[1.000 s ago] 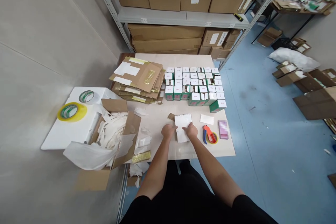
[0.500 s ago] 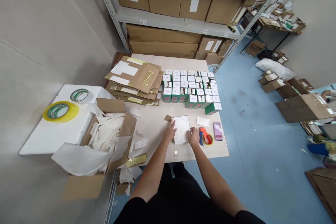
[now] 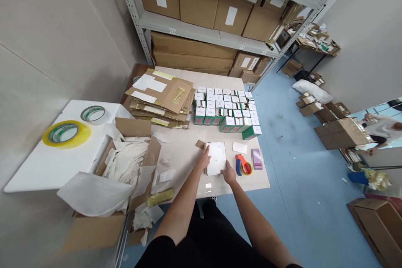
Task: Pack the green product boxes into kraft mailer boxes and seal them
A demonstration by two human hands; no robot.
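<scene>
Your thumbs lay on top of the white rectangular piece point(image 3: 216, 158) a second ago; now your hands flank it, and it lies squarer to you. It is on the near part of the bench point(image 3: 185, 146), directly in front of you, so it looks steadied between both sides. Your right hand point(image 3: 229, 173) has its grip closed on the lower right edge, thumb uppermost. Your left hand point(image 3: 204, 160) lies along the left edge with its fingers at the upper corner; I cannot tell whether that grip pinches or only presses. A brown scrap point(image 3: 200, 144) sits just beyond your left fingertips.

To your left, an open carton point(image 3: 133, 127) is heaped with white paper strips point(image 3: 127, 159), its flaps folded outward. Beyond your hands stand rows of small green-and-white boxes point(image 3: 219, 104); several have tops gaping over dark gaps, and what they hold is too small to make out. The large cartons point(image 3: 197, 2) on the shelf hide their contents. On the floor at right, a blue bin point(image 3: 357, 177) has yellowish film point(image 3: 378, 179) bunched beside or over its rim; which, I cannot tell.
</scene>
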